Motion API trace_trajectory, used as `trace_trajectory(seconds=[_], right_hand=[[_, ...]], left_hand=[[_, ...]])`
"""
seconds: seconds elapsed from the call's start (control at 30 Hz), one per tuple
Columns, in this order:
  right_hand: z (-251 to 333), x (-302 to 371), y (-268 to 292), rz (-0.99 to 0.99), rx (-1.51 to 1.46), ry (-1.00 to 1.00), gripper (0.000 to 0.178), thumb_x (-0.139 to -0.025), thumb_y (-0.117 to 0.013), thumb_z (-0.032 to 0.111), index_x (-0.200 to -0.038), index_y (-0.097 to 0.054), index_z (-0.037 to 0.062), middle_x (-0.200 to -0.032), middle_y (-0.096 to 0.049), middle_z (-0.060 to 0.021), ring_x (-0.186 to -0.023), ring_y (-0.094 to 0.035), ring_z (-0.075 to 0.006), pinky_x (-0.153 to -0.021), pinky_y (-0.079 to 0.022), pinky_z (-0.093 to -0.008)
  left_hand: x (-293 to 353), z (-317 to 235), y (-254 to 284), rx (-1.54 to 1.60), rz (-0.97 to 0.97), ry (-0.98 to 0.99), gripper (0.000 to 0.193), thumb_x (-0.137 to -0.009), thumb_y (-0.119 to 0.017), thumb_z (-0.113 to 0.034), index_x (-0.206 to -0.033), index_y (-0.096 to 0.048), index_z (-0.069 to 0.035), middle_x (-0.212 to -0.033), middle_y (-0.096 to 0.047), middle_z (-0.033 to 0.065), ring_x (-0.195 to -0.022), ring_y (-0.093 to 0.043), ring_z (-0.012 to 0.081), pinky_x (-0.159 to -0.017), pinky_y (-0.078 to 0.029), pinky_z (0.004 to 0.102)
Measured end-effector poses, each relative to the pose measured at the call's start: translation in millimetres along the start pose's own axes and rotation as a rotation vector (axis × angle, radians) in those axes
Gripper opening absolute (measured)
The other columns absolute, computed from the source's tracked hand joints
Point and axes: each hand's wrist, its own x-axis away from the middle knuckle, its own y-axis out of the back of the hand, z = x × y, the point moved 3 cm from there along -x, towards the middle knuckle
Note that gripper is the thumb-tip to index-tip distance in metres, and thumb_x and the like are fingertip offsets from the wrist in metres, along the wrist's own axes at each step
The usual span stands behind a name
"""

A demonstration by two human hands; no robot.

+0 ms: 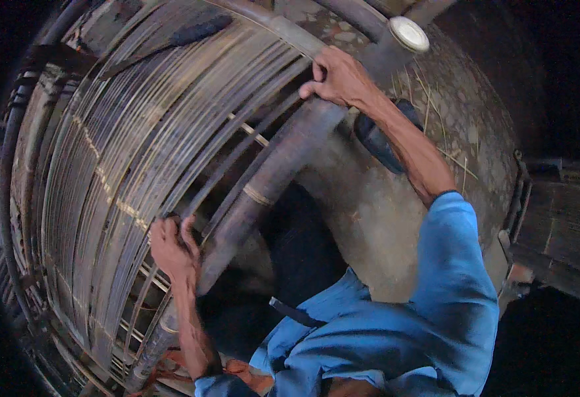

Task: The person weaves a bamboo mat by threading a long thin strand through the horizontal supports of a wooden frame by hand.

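Many long, thin, pale strips [164, 112], like split bamboo or cane, lie side by side across a wooden frame. A twisted cord binding [108, 185] crosses them at the left. My left hand [174, 251] is closed at the near end of the outermost flat strip [237, 162], beside the binding. Farther up and right, my right hand [336, 76] has its thumb and fingers bent around that strip's far end, above a thick round pole [257, 195]. The fingertips are partly hidden at both hands.
A dark long-handled object [201, 31] lies over the strips at the far left. A white round lid or disc [409, 34] sits on a pole end at the top right. Loose straws [435, 106] and a dark sandal-like thing [382, 142] lie on the earthen floor. A slatted wooden piece [554, 218] stands at right.
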Motion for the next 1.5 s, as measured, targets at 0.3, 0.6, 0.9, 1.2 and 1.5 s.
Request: trace_trajectory(seconds=[0.3, 0.6, 0.9, 1.2, 1.5], right_hand=[[49.1, 119.8, -42.6, -0.634, -0.248, -0.381, 0.091, -0.072, -0.090, 0.035, -0.143, -0.042, 0.0061, -0.123, -0.047, -0.0166, -0.119, -0.047, -0.0304, -0.102, -0.042, -0.0466], [183.8, 231.0, -94.7, -0.022, -0.806, -0.259, 0.015, -0.099, -0.064, 0.018, -0.100, -0.072, 0.0051, -0.085, -0.072, -0.0114, -0.074, -0.071, -0.0242, -0.068, -0.056, -0.0376], [141.9, 222.1, -90.0, 0.131, -0.966, -0.255, 0.022, -0.092, -0.072, 0.019, -0.110, -0.072, 0.0055, -0.113, -0.071, -0.0113, -0.102, -0.068, -0.0197, -0.085, -0.054, -0.0339], [90.7, 157.0, -65.2, -0.324, -0.635, -0.246, 0.025, -0.094, -0.072, 0.026, -0.101, -0.071, 0.0020, -0.089, -0.070, -0.0067, -0.081, -0.062, -0.0128, -0.074, -0.050, -0.0298], [-7.5, 184.4, -166.3, 0.045, -0.867, -0.615, 0.032, -0.088, -0.077, 0.025, -0.107, -0.071, 0.0001, -0.103, -0.074, -0.0113, -0.092, -0.067, -0.0195, -0.088, -0.052, -0.0359]], left_hand=[[33.1, -40.1, 13.4, 0.245, -0.123, 0.162, 0.014, -0.083, -0.080, -0.013, -0.084, -0.071, -0.003, -0.078, -0.066, 0.0116, -0.075, -0.061, 0.0298, -0.071, -0.050, 0.0382], [-4.0, -135.5, -20.1, 0.714, 0.490, 0.253, 0.028, -0.095, -0.071, -0.028, -0.106, -0.073, -0.002, -0.068, -0.067, 0.0078, -0.066, -0.066, 0.0152, -0.060, -0.050, 0.0304], [15.5, -32.5, 111.6, 0.862, 0.178, 0.750, 0.020, -0.098, -0.063, -0.022, -0.092, -0.071, -0.006, -0.079, -0.065, -0.0001, -0.063, -0.052, 0.0090, -0.059, -0.042, 0.0253], [46.8, -67.2, 203.3, 1.760, 0.213, 0.080, 0.028, -0.099, -0.060, -0.029, -0.110, -0.057, -0.003, -0.104, -0.064, 0.0085, -0.102, -0.059, 0.0233, -0.096, -0.046, 0.0421], [99.5, 80.9, 333.5, 1.369, -0.432, 0.473, 0.054, -0.101, -0.055, -0.028, -0.145, -0.044, 0.001, -0.131, -0.057, 0.0159, -0.119, -0.056, 0.0264, -0.106, -0.047, 0.0408]])
